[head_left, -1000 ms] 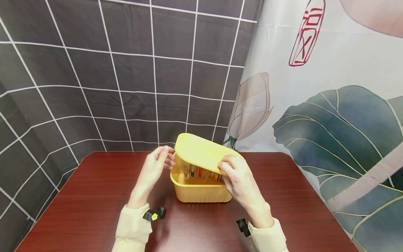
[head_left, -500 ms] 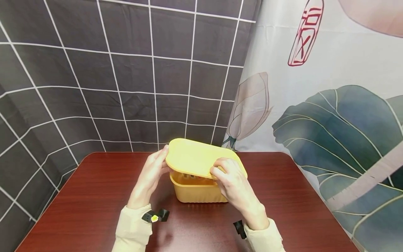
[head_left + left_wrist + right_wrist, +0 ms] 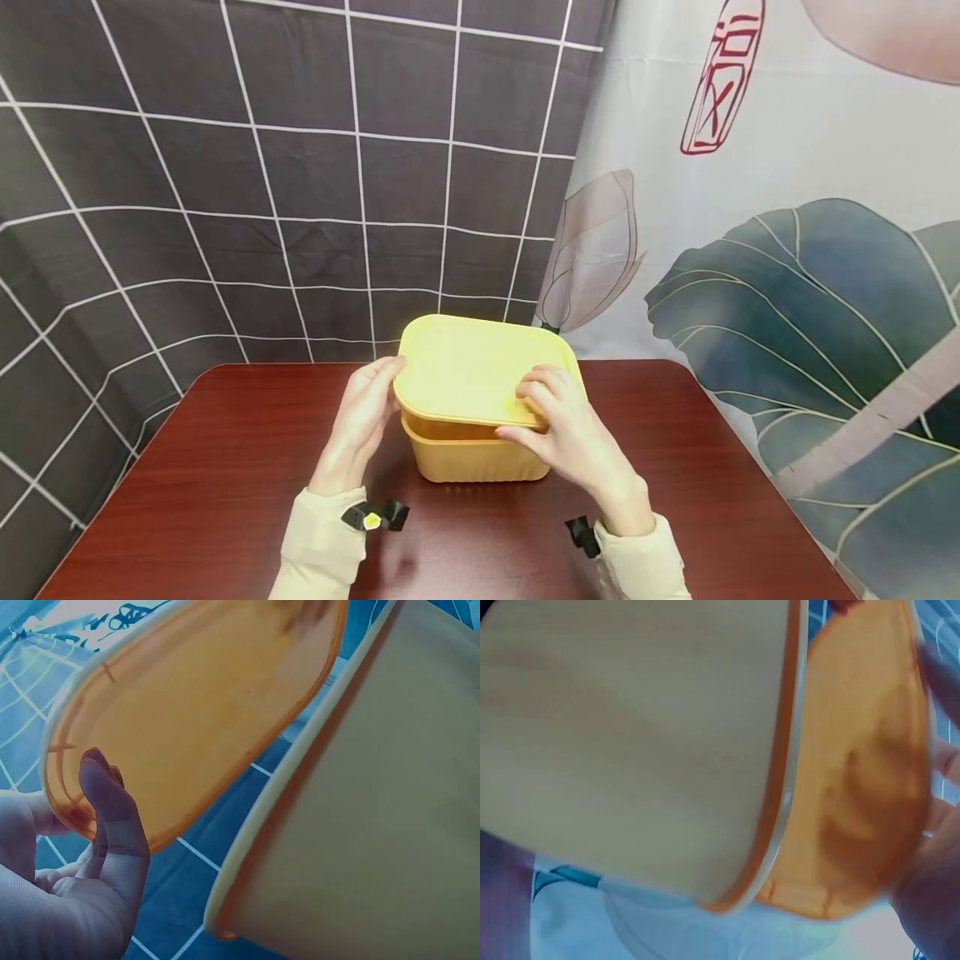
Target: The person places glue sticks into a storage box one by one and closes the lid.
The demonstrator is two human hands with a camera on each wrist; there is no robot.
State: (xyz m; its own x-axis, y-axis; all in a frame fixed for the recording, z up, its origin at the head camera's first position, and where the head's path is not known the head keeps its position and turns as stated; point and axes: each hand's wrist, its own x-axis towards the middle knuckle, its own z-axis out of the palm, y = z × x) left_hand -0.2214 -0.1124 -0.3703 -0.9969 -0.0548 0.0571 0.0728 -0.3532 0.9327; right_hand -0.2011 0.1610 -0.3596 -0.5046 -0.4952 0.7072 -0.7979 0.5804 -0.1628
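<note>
A yellow plastic lid with rounded corners is held over a yellow storage box, tilted so a gap shows at the front. My left hand pinches the lid's left end. In the left wrist view, fingers of the left hand reach under the lid, which stands apart from the box there. My right hand grips the lid's front right edge, fingers bent on top and thumb along the front rim. The right wrist view has the lid's underside beyond the box wall. The box's contents are hidden.
The box stands on a dark red wooden table near its back edge. Behind hangs a dark grey curtain with white grid lines. A white cloth printed with lotus leaves hangs at the right.
The left hand has come from beside the lid to hold its left end. The lid has shifted left and levelled out, covering the small labelled items that showed inside the box.
</note>
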